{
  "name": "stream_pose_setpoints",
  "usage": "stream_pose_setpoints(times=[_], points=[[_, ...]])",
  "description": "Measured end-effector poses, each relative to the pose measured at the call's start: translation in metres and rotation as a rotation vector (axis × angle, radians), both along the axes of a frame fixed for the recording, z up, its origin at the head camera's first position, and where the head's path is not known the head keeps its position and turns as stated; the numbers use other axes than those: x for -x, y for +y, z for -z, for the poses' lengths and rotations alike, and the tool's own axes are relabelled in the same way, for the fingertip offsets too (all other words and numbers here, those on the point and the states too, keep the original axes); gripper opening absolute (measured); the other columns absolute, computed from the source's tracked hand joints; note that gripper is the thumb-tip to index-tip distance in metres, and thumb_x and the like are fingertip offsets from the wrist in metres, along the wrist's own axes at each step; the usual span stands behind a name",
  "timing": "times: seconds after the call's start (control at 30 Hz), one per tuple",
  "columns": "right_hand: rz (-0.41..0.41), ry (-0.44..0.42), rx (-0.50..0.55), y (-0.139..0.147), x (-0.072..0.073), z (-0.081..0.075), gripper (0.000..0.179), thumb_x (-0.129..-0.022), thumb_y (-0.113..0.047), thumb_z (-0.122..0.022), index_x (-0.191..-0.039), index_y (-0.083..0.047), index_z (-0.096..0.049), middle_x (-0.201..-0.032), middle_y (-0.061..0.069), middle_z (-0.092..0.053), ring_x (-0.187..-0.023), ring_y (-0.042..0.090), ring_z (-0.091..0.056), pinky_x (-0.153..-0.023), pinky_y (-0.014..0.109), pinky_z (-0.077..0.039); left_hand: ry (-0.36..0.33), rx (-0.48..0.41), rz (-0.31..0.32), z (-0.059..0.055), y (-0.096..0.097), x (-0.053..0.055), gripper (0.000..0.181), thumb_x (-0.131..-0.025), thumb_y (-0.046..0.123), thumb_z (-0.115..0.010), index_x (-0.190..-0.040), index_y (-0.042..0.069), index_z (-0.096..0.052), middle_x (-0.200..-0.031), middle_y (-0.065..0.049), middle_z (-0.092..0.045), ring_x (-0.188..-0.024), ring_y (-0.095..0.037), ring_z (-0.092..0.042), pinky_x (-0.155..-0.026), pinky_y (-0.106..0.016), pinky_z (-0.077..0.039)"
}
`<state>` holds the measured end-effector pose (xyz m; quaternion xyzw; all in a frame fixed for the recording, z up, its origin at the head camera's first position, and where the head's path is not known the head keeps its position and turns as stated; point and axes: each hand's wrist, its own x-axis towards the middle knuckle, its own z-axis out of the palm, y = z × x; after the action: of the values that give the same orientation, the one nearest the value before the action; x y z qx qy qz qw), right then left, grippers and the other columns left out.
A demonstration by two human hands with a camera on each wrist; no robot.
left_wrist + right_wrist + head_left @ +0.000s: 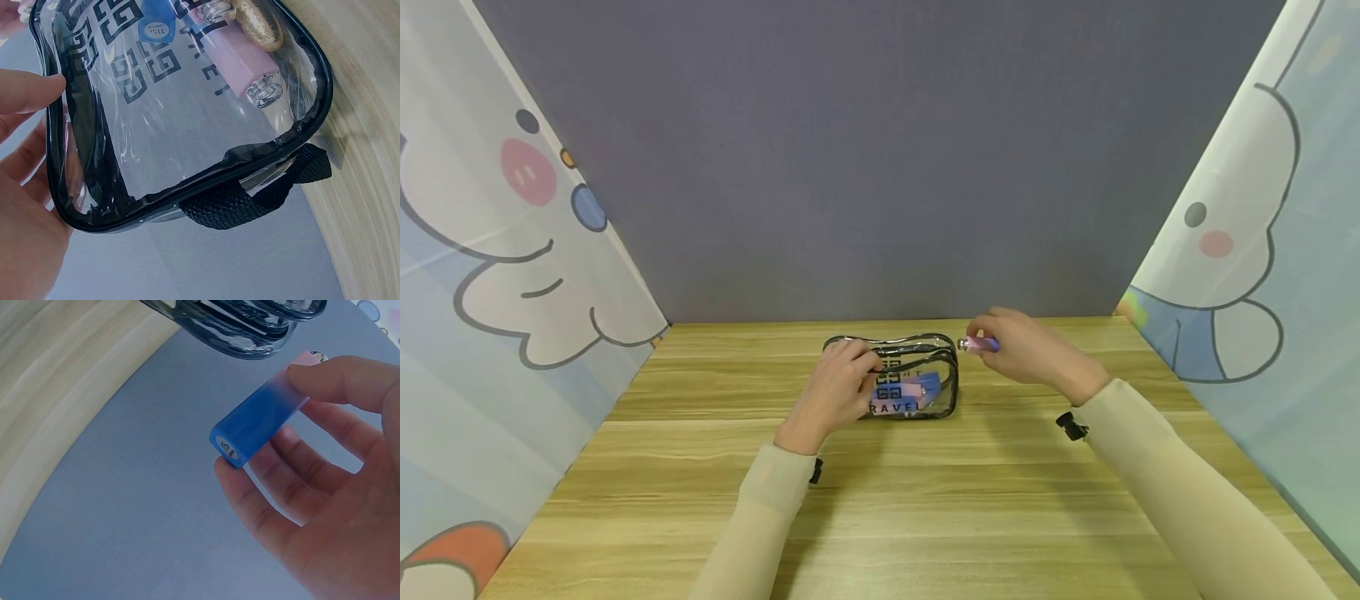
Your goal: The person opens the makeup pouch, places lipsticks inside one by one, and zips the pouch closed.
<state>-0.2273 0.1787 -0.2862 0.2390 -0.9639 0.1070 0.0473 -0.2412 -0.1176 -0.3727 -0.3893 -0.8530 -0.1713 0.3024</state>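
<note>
A clear plastic zip pouch (953,392) with black piping and printed letters stands on the table. My left hand (838,382) grips its upper edge at the left, thumb on the front side in the left wrist view. Through the plastic show blue-and-pink lipstick tubes (240,59) with clear knobbed ends, and a gold glittery piece (259,25). Just off the pouch's upper right corner, my right hand (1026,346) pinches another lipstick (262,419), pink fading to blue, between thumb and fingers. Its clear end points toward the pouch in the head view, apart from it.
The wood-grain table (1000,517) carries the pouch. Behind it rises a grey panel (880,167). Cartoon-printed curtains (1285,208) flank both sides. A black woven strap (231,206) loops from the pouch's end.
</note>
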Motion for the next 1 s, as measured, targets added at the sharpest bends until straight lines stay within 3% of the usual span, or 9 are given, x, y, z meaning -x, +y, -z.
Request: stream_pose_setpoints(times=[0.5, 1.0], points=[[-0.024, 0.015, 0.020, -0.023, 0.004, -0.009, 0.028, -0.095, -0.012, -0.065, -0.122, -0.008, -0.069, -0.103, 0.005, -0.063, -0.088, 0.023, -0.060, -0.075, 0.043, -0.053, -0.005, 0.000, -0.004, 0.001, -0.001, 0.001, 0.014, -0.086, -0.003, -0.072, -0.092, 0.010, -0.073, -0.097, -0.004, -0.066, -0.092, -0.024, -0.062, -0.093, -0.043, -0.050], [-0.072, 0.008, 0.087, -0.043, 0.015, -0.005, 0.028, -0.094, -0.011, -0.065, -0.122, -0.007, -0.069, -0.101, 0.004, -0.061, -0.086, 0.021, -0.057, -0.075, 0.041, -0.050, -0.006, 0.000, -0.003, 0.002, -0.002, 0.003, 0.014, -0.086, -0.003, -0.072, -0.092, 0.010, -0.074, -0.096, -0.004, -0.066, -0.091, -0.024, -0.062, -0.092, -0.043, -0.050]])
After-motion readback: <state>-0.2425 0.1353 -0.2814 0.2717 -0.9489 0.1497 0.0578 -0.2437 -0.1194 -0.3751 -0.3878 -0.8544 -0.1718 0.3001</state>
